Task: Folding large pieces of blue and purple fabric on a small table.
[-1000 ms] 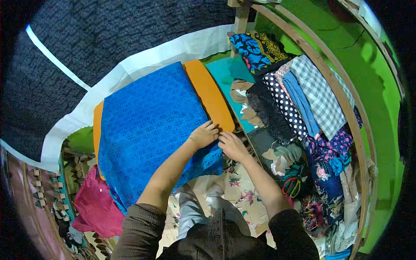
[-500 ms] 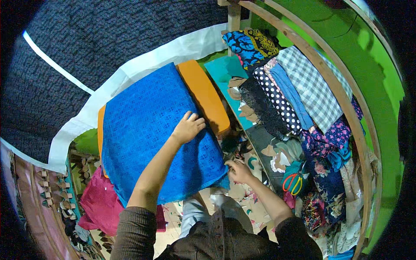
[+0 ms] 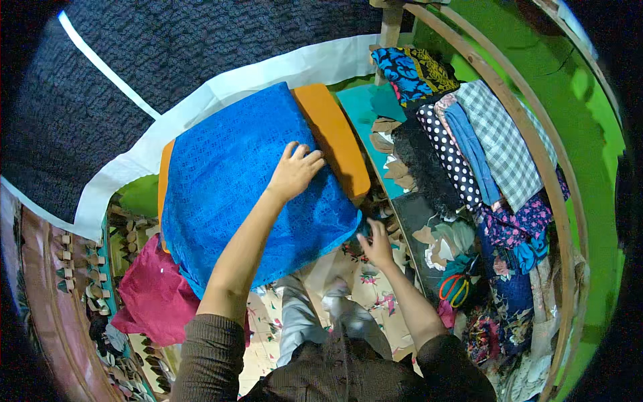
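Note:
A blue patterned cloth (image 3: 234,181) is draped over an orange-topped board or table (image 3: 335,144), whose orange surface shows along the right side and at the left edge. My left hand (image 3: 297,173) rests on the cloth near its right side, fingers bent and slightly apart. Just off the cloth's near right corner is my right hand (image 3: 376,244), thumb and fingers apart. Whether a fingertip still touches the cloth's edge I cannot make out.
To the right, a bench (image 3: 416,218) holds folded fabrics, including a checked cloth (image 3: 502,144) and a polka-dot cloth (image 3: 450,157), plus scissors (image 3: 455,289) with coloured handles. A magenta cloth (image 3: 157,291) hangs at left. Scraps litter the floor (image 3: 368,285).
My right hand has moved up a little and its fingers have parted from the cloth's corner. The cloth's near edge sits higher, and my left hand stays on top. The view has shifted slightly.

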`<state>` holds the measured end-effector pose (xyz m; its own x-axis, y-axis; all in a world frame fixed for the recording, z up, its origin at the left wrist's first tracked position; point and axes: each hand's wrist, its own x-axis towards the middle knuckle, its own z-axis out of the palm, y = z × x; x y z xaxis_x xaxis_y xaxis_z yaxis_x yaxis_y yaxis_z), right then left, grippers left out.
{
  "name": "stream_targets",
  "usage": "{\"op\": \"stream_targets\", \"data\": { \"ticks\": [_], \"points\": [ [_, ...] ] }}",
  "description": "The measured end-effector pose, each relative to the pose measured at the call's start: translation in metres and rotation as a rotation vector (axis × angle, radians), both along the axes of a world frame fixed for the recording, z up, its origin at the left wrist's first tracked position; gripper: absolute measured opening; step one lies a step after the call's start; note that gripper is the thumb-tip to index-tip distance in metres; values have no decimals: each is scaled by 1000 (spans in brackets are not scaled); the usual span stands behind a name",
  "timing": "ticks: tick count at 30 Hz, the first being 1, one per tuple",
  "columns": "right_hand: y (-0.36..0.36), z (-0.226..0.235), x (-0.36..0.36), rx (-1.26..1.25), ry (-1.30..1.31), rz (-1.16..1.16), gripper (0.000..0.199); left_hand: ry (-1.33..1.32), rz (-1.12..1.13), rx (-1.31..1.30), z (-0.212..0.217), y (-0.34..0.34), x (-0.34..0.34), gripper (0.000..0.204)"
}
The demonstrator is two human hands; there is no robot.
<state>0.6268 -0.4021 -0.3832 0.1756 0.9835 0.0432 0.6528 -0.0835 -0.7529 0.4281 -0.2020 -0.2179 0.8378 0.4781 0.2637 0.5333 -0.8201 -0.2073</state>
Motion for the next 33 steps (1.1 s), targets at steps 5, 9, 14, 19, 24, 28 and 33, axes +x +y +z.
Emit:
{"op": "stream_targets", "data": {
  "ticks": [5,9,14,19,24,28,33],
  "points": [
    [64,56,-28,240,236,134,51,-11,-30,8,10,-9,-13,26],
    [62,51,-20,196,230,41,30,-29,3,81,33,-3,-17,18],
    [1,18,1,286,-225,-8,22,-29,-35,65,40,9,-27,15],
    [-50,-3,35,8,-265,100,21,-163,120,188,62,25,-38,24],
    [9,29,13,209,-92,-73,25,-173,115,27,12,-11,-10,46],
    [41,33,-11,186,25,-23,47,-151,386,-193,-62,-83,-29,60],
    [62,23,-40,-19,-11,102,59,23,748,-231,-109,-123,-125,61]
  ]
}}
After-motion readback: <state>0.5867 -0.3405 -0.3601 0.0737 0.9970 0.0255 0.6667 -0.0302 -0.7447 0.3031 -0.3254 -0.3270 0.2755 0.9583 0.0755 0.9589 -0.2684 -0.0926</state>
